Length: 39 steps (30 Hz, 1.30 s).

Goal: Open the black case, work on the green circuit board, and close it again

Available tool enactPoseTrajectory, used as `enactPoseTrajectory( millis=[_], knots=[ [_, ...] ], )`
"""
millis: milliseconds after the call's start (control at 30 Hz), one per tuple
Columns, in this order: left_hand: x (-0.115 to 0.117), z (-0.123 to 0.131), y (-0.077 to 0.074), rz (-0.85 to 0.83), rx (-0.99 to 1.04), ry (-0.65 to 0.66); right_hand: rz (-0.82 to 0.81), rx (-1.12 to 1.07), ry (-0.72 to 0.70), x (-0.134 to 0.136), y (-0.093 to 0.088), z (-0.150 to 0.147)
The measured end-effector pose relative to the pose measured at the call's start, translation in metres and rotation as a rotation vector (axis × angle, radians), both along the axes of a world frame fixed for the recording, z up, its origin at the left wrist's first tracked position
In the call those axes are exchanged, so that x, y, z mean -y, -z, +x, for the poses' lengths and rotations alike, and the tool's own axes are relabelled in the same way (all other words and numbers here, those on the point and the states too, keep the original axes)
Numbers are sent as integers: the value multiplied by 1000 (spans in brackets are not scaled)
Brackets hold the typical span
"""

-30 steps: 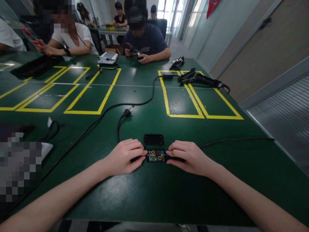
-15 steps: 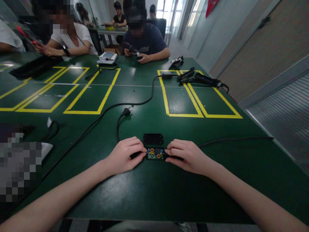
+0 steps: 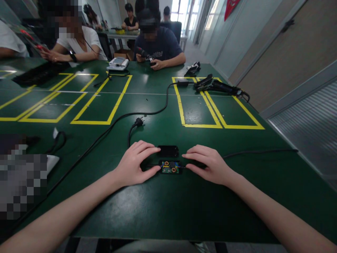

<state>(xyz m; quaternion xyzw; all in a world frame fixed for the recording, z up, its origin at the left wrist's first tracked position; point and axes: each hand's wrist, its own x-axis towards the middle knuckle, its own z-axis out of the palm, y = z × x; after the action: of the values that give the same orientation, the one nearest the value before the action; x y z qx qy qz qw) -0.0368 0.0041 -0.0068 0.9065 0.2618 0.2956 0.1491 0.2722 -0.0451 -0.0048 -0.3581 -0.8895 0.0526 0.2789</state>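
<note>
While both hands rest on the green table (image 3: pixel 168 211), the open circuit board (image 3: pixel 170 167) lies between them at the near edge.
The left hand (image 3: pixel 133 163) is open with fingers spread: its index tip touches the left end of the black cover (image 3: pixel 168 151), just beyond the board, and its thumb touches the board's left end. The right hand (image 3: pixel 209 163) is open too, fingers flat, tips at the right ends of both parts. Farther left lies a black plug (image 3: pixel 138 122).

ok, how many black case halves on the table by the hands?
2. The empty cover lies flat on the table; the board-filled half sits just nearer, between the left hand and right hand. Far clutter may hide more.
</note>
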Motion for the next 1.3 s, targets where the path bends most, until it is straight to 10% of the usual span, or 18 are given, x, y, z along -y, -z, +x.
enactPoseTrajectory(
  millis=[167, 1300],
  knots=[
    [-2, 0, 6, -40, -202, -4, -74, 45, 188, -3, 7, 0],
    [0, -2, 11, 45, -100, 108, -223, -341, 177, 6, 12, -22]
  ],
)
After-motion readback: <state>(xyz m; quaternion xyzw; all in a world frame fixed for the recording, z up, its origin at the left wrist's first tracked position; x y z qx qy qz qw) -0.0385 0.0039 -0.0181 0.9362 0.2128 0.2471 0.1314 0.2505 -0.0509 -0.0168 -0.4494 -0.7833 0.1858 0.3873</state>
